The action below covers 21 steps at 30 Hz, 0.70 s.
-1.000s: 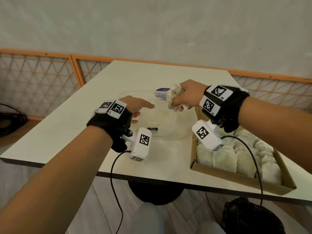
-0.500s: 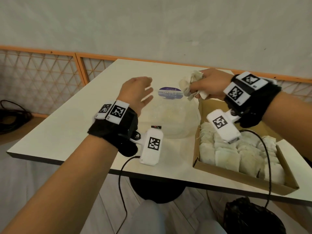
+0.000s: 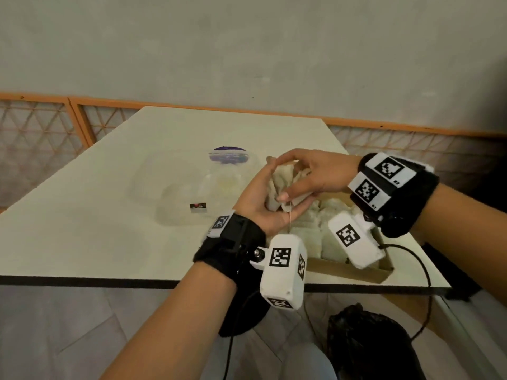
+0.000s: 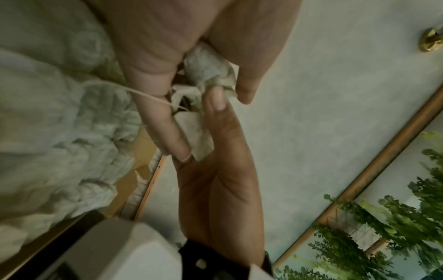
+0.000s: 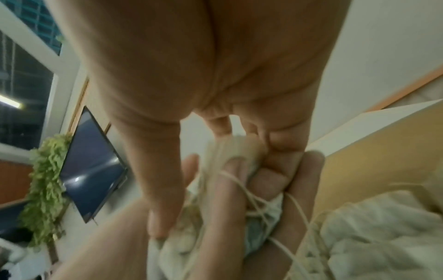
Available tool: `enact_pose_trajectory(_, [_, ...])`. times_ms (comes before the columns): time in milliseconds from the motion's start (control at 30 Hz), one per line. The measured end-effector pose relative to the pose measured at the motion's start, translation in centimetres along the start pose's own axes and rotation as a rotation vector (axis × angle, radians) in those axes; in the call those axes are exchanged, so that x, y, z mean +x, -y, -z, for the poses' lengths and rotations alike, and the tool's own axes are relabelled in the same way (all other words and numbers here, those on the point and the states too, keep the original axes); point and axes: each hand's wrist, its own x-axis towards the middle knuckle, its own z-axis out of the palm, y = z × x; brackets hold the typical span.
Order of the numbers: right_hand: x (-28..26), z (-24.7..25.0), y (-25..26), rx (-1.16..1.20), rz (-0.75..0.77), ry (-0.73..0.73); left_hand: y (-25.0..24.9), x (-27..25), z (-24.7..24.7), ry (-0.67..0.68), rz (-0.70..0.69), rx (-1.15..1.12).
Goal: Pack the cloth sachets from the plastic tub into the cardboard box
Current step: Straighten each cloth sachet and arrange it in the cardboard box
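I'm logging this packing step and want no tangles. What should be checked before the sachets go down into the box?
1. Sachets held: ok, bunched between the left hand and right hand.
2. Hands above the cardboard box: ok, over its near-left part.
3. Strings free: not ok, they loop across the left fingers.
4. Room in the box: cannot tell, hands and wrist cameras hide much of it.
5. Plastic tub emptied: looks ok, no sachet seen inside.
6. How many sachets are in the bunch: cannot tell.
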Motion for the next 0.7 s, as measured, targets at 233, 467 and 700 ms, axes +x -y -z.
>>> enact_pose_trajectory(233, [-4.7, -0.1, -5.0, 0.298, 0.08, -0.165, 3.1, 1.1, -0.6, -0.013, 0.003, 0.035])
enact_pose_trajectory(467, [-6.0, -3.8, -8.6, 0.284, 0.169, -0.443, 4.7, 1.6, 0.5, 0.075, 0.031, 0.019])
enact_pose_trajectory(700, [-6.0, -3.8, -9.6, 1.035, 0.086, -0.617, 5.0, 1.9, 0.5, -0.013, -0.03, 0.122])
